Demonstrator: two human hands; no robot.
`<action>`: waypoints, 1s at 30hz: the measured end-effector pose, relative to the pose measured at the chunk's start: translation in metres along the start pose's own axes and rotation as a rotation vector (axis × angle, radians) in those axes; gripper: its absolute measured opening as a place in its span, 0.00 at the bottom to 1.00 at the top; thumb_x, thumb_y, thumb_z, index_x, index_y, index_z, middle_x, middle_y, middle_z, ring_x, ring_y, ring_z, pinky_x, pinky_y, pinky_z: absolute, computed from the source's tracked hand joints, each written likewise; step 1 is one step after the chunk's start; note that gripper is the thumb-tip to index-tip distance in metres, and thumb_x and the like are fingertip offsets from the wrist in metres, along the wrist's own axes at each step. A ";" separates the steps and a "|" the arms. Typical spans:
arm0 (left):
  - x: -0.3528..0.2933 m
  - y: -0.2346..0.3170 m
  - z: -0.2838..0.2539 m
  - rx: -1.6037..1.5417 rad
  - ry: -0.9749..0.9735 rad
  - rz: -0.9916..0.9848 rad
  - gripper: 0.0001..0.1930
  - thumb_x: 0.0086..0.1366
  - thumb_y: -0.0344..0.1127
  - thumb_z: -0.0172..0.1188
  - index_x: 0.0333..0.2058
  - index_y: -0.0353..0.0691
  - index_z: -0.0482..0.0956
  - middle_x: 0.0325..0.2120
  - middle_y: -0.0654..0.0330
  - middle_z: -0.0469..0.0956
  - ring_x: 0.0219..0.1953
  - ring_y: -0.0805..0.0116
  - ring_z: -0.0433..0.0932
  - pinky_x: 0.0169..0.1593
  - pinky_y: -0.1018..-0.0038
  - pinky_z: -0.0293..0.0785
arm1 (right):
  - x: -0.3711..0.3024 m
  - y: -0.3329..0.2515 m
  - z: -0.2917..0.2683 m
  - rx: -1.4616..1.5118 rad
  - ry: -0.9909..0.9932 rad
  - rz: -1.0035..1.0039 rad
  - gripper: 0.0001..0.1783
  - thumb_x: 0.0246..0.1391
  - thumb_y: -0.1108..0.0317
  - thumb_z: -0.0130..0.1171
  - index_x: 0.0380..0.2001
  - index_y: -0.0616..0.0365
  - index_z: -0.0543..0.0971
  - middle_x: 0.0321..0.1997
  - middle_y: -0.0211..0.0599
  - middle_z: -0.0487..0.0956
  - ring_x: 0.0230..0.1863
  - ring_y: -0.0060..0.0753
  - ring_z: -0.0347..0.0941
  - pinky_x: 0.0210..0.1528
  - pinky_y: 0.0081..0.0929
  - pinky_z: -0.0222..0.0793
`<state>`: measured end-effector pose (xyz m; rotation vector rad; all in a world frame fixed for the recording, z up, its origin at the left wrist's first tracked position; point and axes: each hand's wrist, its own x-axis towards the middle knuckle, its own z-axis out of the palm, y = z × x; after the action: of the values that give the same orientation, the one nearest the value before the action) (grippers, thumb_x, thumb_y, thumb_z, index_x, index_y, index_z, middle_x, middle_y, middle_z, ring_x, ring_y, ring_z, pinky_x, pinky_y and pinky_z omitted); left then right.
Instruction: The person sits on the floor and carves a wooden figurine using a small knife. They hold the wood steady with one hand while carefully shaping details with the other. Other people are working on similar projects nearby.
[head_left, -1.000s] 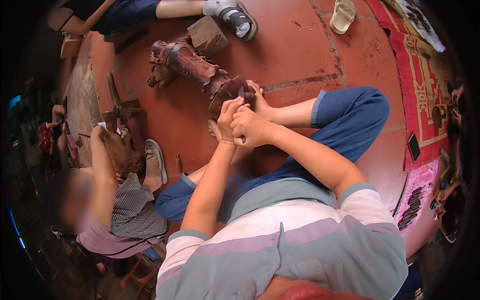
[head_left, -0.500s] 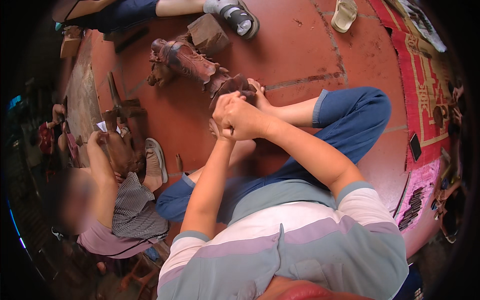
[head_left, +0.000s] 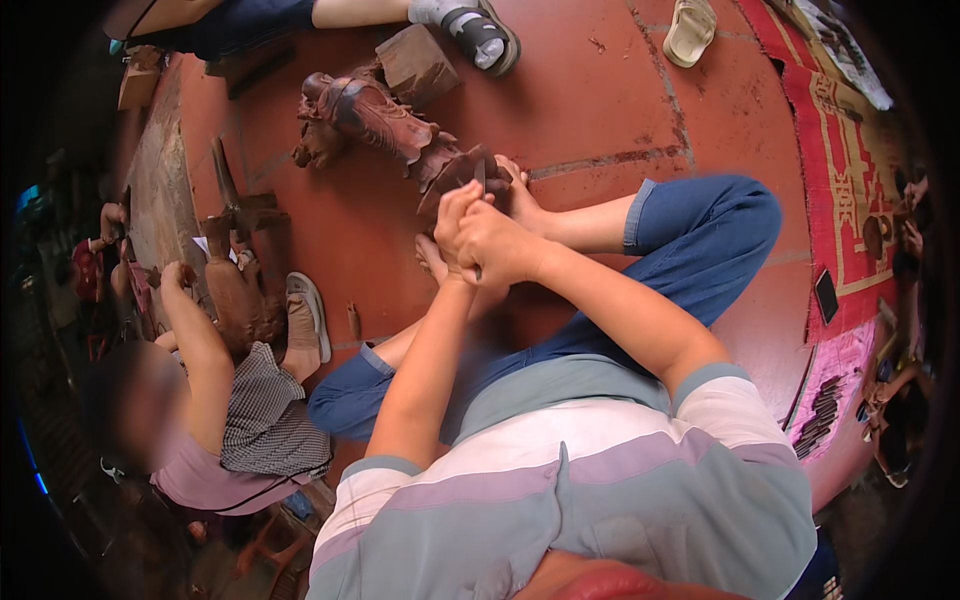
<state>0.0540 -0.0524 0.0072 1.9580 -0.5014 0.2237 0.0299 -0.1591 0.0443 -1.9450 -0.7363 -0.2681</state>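
A reddish-brown carved wooden figure lies on the floor, its flared base toward me and between my bare feet. Both my hands are closed together around a slim carving chisel, whose narrow blade shows above the fingers against the base. My left hand wraps the tool nearer the blade. Over and beside it, my right hand grips lower down, with a dark end showing beneath. The fingers hide most of the handle.
A wooden block props the figure. Another person's sandalled foot is beyond it. At left, a co-worker sits by a brown wood piece. A red mat, phone and several dark tools lie at right.
My joined hands have tilted and shifted slightly, and the chisel blade now shows above them. The co-worker's hand at left has moved away from the wood piece. The carved figure stays in place.
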 end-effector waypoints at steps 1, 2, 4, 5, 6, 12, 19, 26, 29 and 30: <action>-0.014 -0.006 0.001 0.053 -0.010 0.019 0.11 0.59 0.17 0.60 0.41 0.32 0.79 0.41 0.57 0.77 0.42 0.68 0.79 0.45 0.75 0.80 | -0.010 -0.006 -0.001 0.017 -0.062 0.023 0.03 0.26 0.67 0.60 0.08 0.52 0.79 0.14 0.32 0.76 0.25 0.35 0.74 0.39 0.38 0.64; -0.024 0.000 0.002 -0.352 0.023 -0.238 0.10 0.59 0.17 0.60 0.40 0.31 0.80 0.41 0.57 0.77 0.42 0.69 0.79 0.46 0.75 0.80 | -0.010 -0.015 -0.009 0.027 -0.146 0.057 0.03 0.29 0.69 0.62 0.10 0.54 0.78 0.15 0.35 0.74 0.25 0.39 0.70 0.39 0.33 0.64; -0.015 0.000 -0.006 -0.259 -0.094 -0.235 0.13 0.61 0.19 0.57 0.45 0.31 0.77 0.44 0.56 0.75 0.46 0.67 0.77 0.51 0.73 0.78 | 0.005 -0.017 -0.014 -0.010 -0.079 0.085 0.03 0.29 0.69 0.62 0.10 0.54 0.79 0.15 0.36 0.74 0.25 0.40 0.71 0.39 0.34 0.64; -0.008 0.009 -0.010 -0.212 -0.150 -0.240 0.15 0.62 0.20 0.56 0.48 0.30 0.76 0.46 0.55 0.74 0.47 0.67 0.76 0.53 0.72 0.77 | 0.014 -0.020 -0.017 -0.025 -0.051 0.101 0.04 0.30 0.69 0.62 0.10 0.54 0.79 0.15 0.37 0.74 0.25 0.40 0.72 0.38 0.35 0.64; 0.004 0.016 -0.007 -0.443 -0.059 -0.286 0.12 0.62 0.19 0.56 0.45 0.31 0.77 0.42 0.58 0.76 0.43 0.70 0.78 0.48 0.75 0.79 | 0.024 -0.019 -0.025 -0.036 -0.018 0.043 0.03 0.31 0.69 0.62 0.11 0.55 0.80 0.16 0.38 0.75 0.25 0.41 0.73 0.37 0.36 0.65; -0.007 0.009 0.003 -0.111 -0.003 -0.285 0.14 0.60 0.16 0.58 0.45 0.33 0.77 0.45 0.56 0.75 0.49 0.67 0.76 0.51 0.74 0.78 | 0.001 -0.007 -0.011 0.022 -0.109 0.008 0.02 0.25 0.70 0.62 0.09 0.55 0.79 0.14 0.36 0.75 0.23 0.38 0.71 0.36 0.35 0.66; 0.014 -0.011 -0.005 -0.279 -0.069 -0.144 0.16 0.64 0.26 0.58 0.50 0.30 0.72 0.46 0.55 0.75 0.48 0.68 0.76 0.55 0.68 0.76 | 0.031 -0.005 -0.019 0.005 -0.031 0.028 0.04 0.29 0.67 0.61 0.11 0.54 0.80 0.15 0.34 0.76 0.26 0.37 0.73 0.42 0.33 0.64; -0.026 -0.003 -0.001 -0.296 -0.041 -0.216 0.13 0.57 0.15 0.60 0.41 0.32 0.78 0.47 0.56 0.73 0.47 0.68 0.76 0.48 0.73 0.81 | -0.003 -0.010 -0.011 0.020 -0.152 0.058 0.02 0.30 0.69 0.61 0.12 0.54 0.79 0.16 0.33 0.75 0.24 0.38 0.71 0.40 0.33 0.63; 0.011 0.017 -0.004 -0.548 -0.004 -0.294 0.17 0.56 0.14 0.58 0.45 0.29 0.74 0.44 0.57 0.72 0.41 0.69 0.77 0.45 0.71 0.82 | 0.008 -0.008 -0.011 0.069 -0.128 0.113 0.03 0.30 0.69 0.61 0.11 0.55 0.79 0.16 0.34 0.76 0.26 0.37 0.72 0.42 0.34 0.64; 0.021 0.012 -0.004 -0.358 -0.050 -0.183 0.18 0.56 0.14 0.57 0.47 0.29 0.72 0.43 0.57 0.73 0.42 0.68 0.77 0.45 0.72 0.82 | 0.007 -0.004 -0.007 0.062 -0.108 0.094 0.03 0.30 0.69 0.61 0.11 0.55 0.79 0.16 0.34 0.76 0.26 0.37 0.72 0.42 0.34 0.65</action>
<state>0.0677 -0.0583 0.0268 1.6492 -0.3631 -0.0305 0.0333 -0.1616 0.0541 -1.9407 -0.7123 -0.0819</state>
